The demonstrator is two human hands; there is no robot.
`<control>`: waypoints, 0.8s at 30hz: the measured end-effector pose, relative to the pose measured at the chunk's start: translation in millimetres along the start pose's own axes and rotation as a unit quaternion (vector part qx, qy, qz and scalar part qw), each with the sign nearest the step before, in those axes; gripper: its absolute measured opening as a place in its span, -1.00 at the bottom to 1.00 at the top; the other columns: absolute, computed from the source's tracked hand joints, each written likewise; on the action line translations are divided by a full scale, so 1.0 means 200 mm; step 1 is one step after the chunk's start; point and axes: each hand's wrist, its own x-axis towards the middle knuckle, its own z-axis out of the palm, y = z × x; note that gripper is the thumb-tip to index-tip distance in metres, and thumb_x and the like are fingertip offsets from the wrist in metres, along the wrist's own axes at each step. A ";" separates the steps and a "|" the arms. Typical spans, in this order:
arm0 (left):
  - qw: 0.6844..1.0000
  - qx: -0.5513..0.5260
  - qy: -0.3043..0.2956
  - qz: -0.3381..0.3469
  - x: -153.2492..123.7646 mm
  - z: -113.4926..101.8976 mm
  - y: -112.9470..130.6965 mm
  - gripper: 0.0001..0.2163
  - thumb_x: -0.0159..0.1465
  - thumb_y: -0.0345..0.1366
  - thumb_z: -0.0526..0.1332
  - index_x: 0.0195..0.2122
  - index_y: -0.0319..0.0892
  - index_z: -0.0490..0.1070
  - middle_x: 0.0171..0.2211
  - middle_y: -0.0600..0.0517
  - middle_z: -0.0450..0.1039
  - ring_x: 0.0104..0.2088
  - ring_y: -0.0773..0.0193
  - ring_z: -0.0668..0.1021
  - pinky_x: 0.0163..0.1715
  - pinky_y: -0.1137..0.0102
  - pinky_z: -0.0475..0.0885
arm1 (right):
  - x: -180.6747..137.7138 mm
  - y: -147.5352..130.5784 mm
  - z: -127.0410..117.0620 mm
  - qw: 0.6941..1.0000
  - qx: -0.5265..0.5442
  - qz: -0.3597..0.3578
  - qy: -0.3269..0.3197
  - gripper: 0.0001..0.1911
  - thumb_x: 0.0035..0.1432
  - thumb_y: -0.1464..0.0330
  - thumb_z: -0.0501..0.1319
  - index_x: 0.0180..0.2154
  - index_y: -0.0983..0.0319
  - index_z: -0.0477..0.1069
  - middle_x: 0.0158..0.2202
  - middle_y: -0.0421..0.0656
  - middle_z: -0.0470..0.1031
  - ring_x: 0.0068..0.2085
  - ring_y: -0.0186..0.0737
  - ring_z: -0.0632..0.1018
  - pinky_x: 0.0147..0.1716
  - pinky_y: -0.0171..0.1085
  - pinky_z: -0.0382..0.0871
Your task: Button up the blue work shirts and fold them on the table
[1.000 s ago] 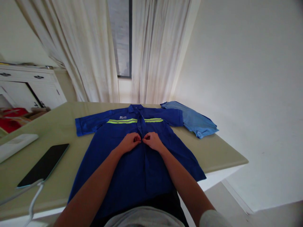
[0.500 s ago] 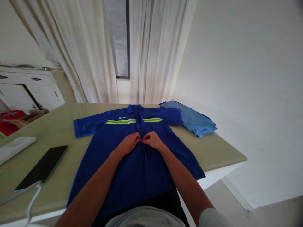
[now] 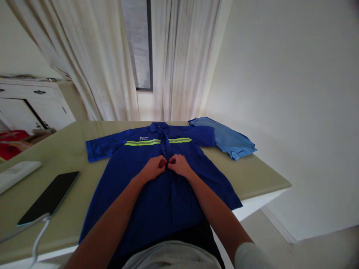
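Observation:
A dark blue short-sleeved work shirt point(image 3: 123, 198) lies spread on the table, its collar at the far side and its hem hanging over the near edge. Yellow-green reflective bands cross its chest, with a small white print above the left one. At the middle of the front placket, my left hand point(image 3: 155, 166) pinches the cloth. Right beside it, my right hand point(image 3: 178, 164) also pinches the placket, fingertips nearly touching those of the left. Any button between the fingertips is too small and hidden to make out. Above the hands the placket gapes a little.
The greenish table point(image 3: 252, 175) carries folded light blue clothing point(image 3: 232, 140) at the back right. To the left lie a black-screened phone point(image 3: 49, 198) with a white cable point(image 3: 40, 239) and a white device point(image 3: 19, 173). Curtains point(image 3: 182, 59) hang behind; a wall point(image 3: 280, 112) stands right.
Both hands stay at the same spot on the placket, with their fingers shifted slightly. The whole view has moved a little.

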 end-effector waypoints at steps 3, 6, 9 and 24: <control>1.000 -0.017 -0.005 -0.002 0.00 0.00 0.00 -0.80 0.15 -0.45 0.21 -0.19 -0.15 0.49 -0.35 0.06 0.59 -0.36 0.26 0.60 -0.29 0.39 0.49 | 0.00 0.00 0.00 1.000 -0.008 0.000 -0.001 -0.81 0.04 0.39 0.39 -0.24 0.25 0.66 -0.29 -0.11 0.67 -0.29 -0.19 0.62 -0.27 -0.32 0.39; 1.000 0.000 -0.012 -0.004 0.00 0.00 0.01 -0.82 0.16 -0.45 0.21 -0.23 -0.14 0.51 -0.34 0.04 0.59 -0.35 0.24 0.60 -0.27 0.37 0.49 | 0.00 0.00 0.01 1.000 -0.006 -0.009 -0.008 -0.84 0.04 0.40 0.40 -0.26 0.25 0.66 -0.29 -0.11 0.66 -0.29 -0.20 0.61 -0.28 -0.32 0.38; 0.999 0.042 -0.013 0.004 -0.01 0.00 0.03 -0.83 0.15 -0.47 0.21 -0.25 -0.14 0.51 -0.34 0.03 0.58 -0.33 0.23 0.59 -0.27 0.36 0.46 | 0.00 0.00 0.01 1.000 -0.010 -0.019 -0.009 -0.87 0.04 0.41 0.40 -0.29 0.23 0.65 -0.28 -0.13 0.64 -0.30 -0.23 0.58 -0.29 -0.32 0.35; 0.990 0.140 0.010 -0.006 -0.02 0.02 0.07 -0.92 0.25 -0.43 0.20 -0.28 -0.14 0.45 -0.30 -0.01 0.51 -0.28 0.18 0.55 -0.24 0.33 0.37 | -0.02 -0.02 0.01 0.999 -0.012 -0.045 -0.002 -0.95 0.08 0.43 0.39 -0.34 0.26 0.58 -0.31 -0.16 0.55 -0.30 -0.29 0.50 -0.30 -0.33 0.26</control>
